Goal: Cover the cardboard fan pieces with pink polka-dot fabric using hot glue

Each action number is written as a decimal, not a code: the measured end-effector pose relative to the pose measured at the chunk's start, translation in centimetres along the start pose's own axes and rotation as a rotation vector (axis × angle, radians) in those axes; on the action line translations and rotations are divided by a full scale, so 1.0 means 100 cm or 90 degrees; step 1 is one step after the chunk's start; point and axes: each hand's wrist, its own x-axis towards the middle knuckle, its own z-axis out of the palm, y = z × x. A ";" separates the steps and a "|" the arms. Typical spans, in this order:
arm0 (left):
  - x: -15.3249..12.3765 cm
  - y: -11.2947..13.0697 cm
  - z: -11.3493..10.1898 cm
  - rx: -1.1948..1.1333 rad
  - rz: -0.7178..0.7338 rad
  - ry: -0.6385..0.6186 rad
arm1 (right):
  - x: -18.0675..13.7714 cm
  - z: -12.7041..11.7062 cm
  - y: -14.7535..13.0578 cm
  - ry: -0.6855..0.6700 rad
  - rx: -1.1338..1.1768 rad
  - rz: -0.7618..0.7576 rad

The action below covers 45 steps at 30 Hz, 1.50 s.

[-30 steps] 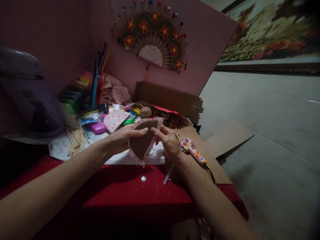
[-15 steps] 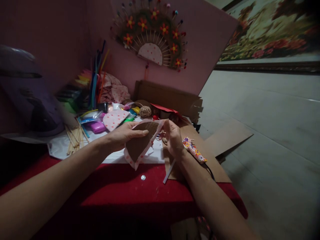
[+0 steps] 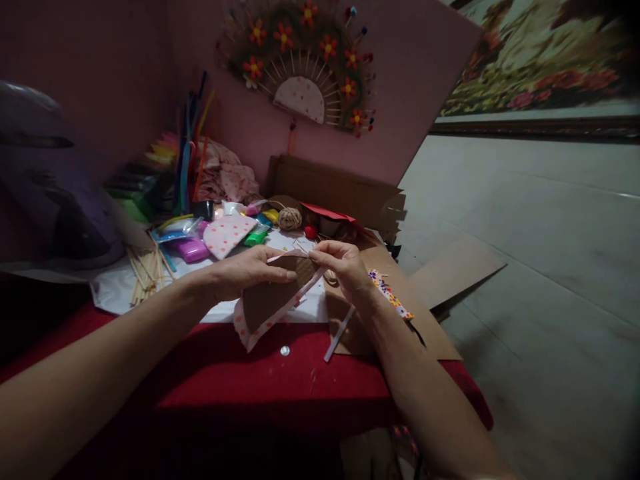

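Note:
A brown cardboard piece [image 3: 273, 293] edged with pink polka-dot fabric hangs tilted between my two hands, above the table's front. My left hand [image 3: 253, 272] grips it on the left, thumb lying flat on the cardboard and fingers hidden behind. At its upper right corner, my right hand [image 3: 343, 263] pinches the fabric edge between thumb and fingers. Beyond my left hand lies a matching polka-dot half-round piece [image 3: 227, 235]. Beside my right wrist rests a flower-patterned glue gun [image 3: 391, 295], and a clear glue stick [image 3: 339, 335] lies just below that hand.
Wooden sticks [image 3: 145, 273] lie at left, near a purple appliance [image 3: 55, 187]. Coloured clay packets [image 3: 193, 250], a twine ball [image 3: 289, 218] and pipe cleaners [image 3: 187, 147] fill the back. Cardboard [image 3: 430, 333] covers the right side of the red-clothed table [image 3: 225, 380]. A decorated fan [image 3: 300, 67] hangs behind.
The cardboard piece has tipped lower and to the left. My right hand has turned, its fingers now pinching the top corner from above. My left hand keeps its hold.

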 end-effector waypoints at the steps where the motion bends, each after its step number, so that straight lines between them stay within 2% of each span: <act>1: 0.000 0.000 0.000 0.006 -0.006 0.006 | 0.000 0.000 0.000 0.002 -0.023 -0.009; 4: 0.001 0.000 0.001 0.027 -0.028 0.028 | -0.001 0.002 0.003 0.025 -0.129 -0.073; 8: 0.002 -0.002 -0.001 0.044 -0.026 0.040 | -0.002 0.006 0.005 0.076 -0.320 -0.230; 12: 0.004 -0.005 -0.003 0.033 -0.029 0.045 | -0.005 0.007 0.007 0.092 -0.472 -0.362; 19: 0.006 -0.007 0.002 -0.041 0.008 0.046 | -0.006 0.005 0.008 0.086 -0.629 -0.472; 24: 0.008 -0.008 0.004 -0.063 0.031 0.066 | -0.008 0.004 0.008 0.078 -0.634 -0.477; 31: 0.009 -0.007 0.004 -0.080 0.065 0.050 | -0.010 0.001 0.007 0.053 -0.582 -0.492; 39: 0.007 -0.004 0.005 -0.073 0.061 0.028 | -0.008 0.005 0.003 0.139 -0.430 -0.414; 45: 0.005 -0.003 0.008 -0.063 0.073 0.033 | -0.005 0.006 0.005 0.141 -0.414 -0.376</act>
